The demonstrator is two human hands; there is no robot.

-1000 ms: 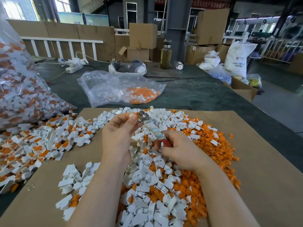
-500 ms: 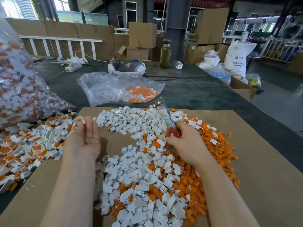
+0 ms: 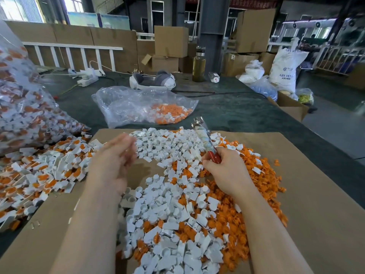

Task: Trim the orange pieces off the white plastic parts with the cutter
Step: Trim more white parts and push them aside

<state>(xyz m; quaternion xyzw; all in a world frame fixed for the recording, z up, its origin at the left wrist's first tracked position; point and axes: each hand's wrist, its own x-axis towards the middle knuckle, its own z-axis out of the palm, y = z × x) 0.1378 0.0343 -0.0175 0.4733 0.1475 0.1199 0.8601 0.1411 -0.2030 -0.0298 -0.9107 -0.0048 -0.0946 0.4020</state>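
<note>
My right hand (image 3: 225, 171) grips the red handles of the cutter (image 3: 203, 137). Its metal jaws point up and away over the far edge of the pile. My left hand (image 3: 113, 161) hovers blurred over the brown cardboard sheet (image 3: 316, 194), fingers loosely extended, and I see nothing in it. Between and below my hands lies a heap of trimmed white plastic parts (image 3: 169, 220). Loose orange pieces (image 3: 254, 184) are heaped on its right side. To the left, white parts with orange pieces still attached (image 3: 45, 175) spill onto the cardboard.
A large clear bag of untrimmed parts (image 3: 21, 107) stands at the far left. Beyond the cardboard, a smaller clear bag (image 3: 142, 105) holds orange pieces. Further back on the dark green table are a headset (image 3: 152, 82), a bottle (image 3: 198, 64) and a power strip (image 3: 87, 80). Boxes stand behind.
My left hand left the cutter, swung out towards the left pile, and is now coming back right and up. My right hand lifted the cutter slightly up and to the right.
</note>
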